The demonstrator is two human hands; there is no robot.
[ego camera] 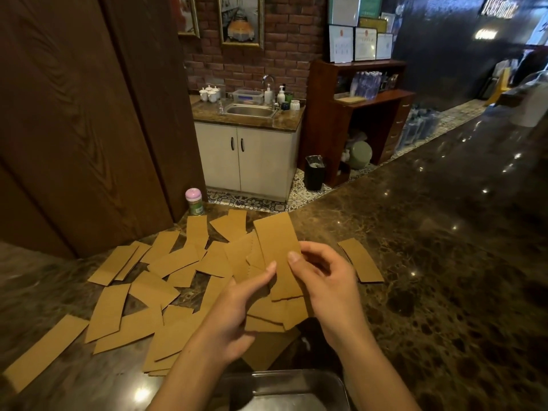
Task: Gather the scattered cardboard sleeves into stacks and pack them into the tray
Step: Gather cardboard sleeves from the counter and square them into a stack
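The right hand [323, 280] has its fingers curled and its thumb pressed on the face of a flat brown cardboard sleeve [277, 247], pinching it along the right edge. The left hand [237, 301] lays its thumb on the lower left face of the same piece. Its other fingers are behind the card and hidden. It grips this piece together with several more that fan out below. The held piece is raised off the dark brown polished marble counter [430, 262], its long axis pointing away from the person. Its lower edge shows more than one layer.

Loose brown cardboard sleeves [154, 292] lie flat on the counter to the left of the hands and beneath them, overlapping at many angles. A small neat stack of the same sleeves [360, 259] lies just right of the right hand, apart from the heap. A grey metal tray [296, 375] sits at the near edge under the forearms, partly out of frame. A pink-lidded green jar [194, 201] stands at the far edge of the counter, beyond the heap and beside a dark wooden wall panel [74, 129].
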